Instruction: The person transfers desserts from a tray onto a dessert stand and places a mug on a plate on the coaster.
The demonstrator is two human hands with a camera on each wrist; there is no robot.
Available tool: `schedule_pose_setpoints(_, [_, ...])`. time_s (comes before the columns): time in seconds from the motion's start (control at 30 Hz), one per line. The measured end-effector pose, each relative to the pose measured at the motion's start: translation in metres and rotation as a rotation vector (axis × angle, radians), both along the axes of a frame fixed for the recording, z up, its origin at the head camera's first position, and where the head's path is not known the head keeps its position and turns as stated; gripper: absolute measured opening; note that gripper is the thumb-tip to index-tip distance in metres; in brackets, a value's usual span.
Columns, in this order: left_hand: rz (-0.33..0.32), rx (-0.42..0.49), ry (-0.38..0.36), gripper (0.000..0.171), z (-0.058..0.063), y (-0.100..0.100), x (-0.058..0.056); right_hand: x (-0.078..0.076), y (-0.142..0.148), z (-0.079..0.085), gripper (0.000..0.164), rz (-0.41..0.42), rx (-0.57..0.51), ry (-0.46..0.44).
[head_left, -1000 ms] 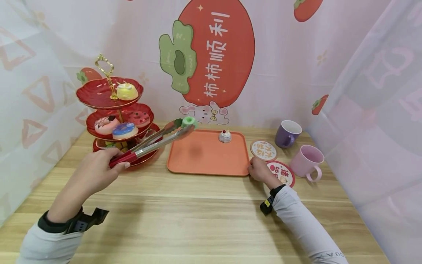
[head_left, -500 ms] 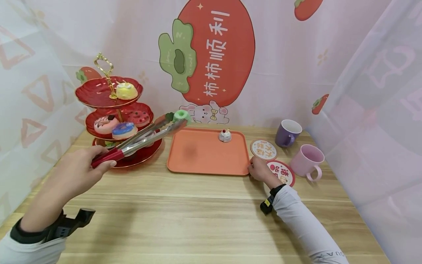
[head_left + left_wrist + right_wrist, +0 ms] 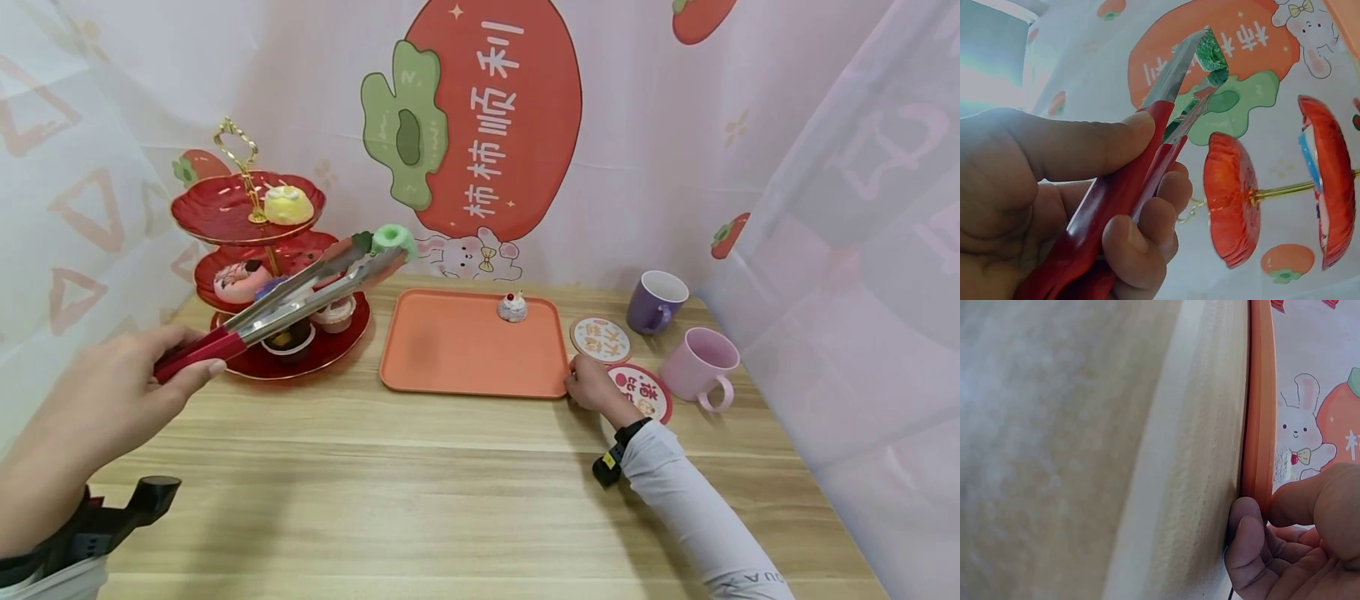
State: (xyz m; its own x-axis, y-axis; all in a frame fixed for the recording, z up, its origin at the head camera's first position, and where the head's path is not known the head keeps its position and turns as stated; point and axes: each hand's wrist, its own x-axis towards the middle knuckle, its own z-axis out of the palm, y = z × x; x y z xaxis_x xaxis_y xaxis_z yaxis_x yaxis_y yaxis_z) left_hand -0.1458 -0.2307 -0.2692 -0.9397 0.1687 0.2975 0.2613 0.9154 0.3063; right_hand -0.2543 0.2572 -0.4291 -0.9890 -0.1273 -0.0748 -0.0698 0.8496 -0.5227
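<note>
My left hand (image 3: 123, 387) grips a pair of tongs (image 3: 1160, 115) by the red handles, thumb on one arm and fingers curled round the other. Between the tong tips is a small green ring-shaped doughnut (image 3: 393, 239), raised in front of the backdrop. The tongs pass in front of a red three-tier stand (image 3: 213, 218), hiding part of its middle and bottom plates. With thumb and fingers, my right hand (image 3: 592, 386) pinches the near right corner of an orange tray (image 3: 457, 367). A small white cake (image 3: 513, 308) with a red berry sits at the tray's back right.
A yellow cake (image 3: 288, 206) sits on the stand's top plate; doughnuts and cupcakes are lower down. Two round coasters (image 3: 601, 340) lie right of the tray, the nearer partly under my right arm. Beyond them stand a purple mug (image 3: 649, 307) and a pink mug (image 3: 693, 367).
My left hand has moved left and closer to me, drawing the tongs and green doughnut left and upward. Cupcakes on the bottom plate came into sight. My right hand stays on the tray corner.
</note>
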Motion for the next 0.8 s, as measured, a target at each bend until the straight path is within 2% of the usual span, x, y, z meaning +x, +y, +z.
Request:
schedule_pose_setpoints(0.23, [0.081,0.012,0.017,0.037,0.002,-0.012,0.003,-0.002,0.0,0.0,0.005,-0.008,0.018,0.0])
schedule_pose_setpoints(0.47, [0.119,0.05,0.022,0.04,0.0,-0.024,0.005,-0.001,0.0,0.002,0.007,-0.017,0.013,-0.008])
schedule_pose_setpoints(0.6, [0.101,0.118,0.092,0.038,-0.002,-0.035,0.005,-0.001,-0.001,0.002,0.007,-0.02,0.006,-0.012])
schedule_pose_setpoints(0.8, [0.07,0.239,0.256,0.029,-0.006,-0.053,0.002,-0.003,-0.001,0.002,0.006,-0.023,0.001,-0.019])
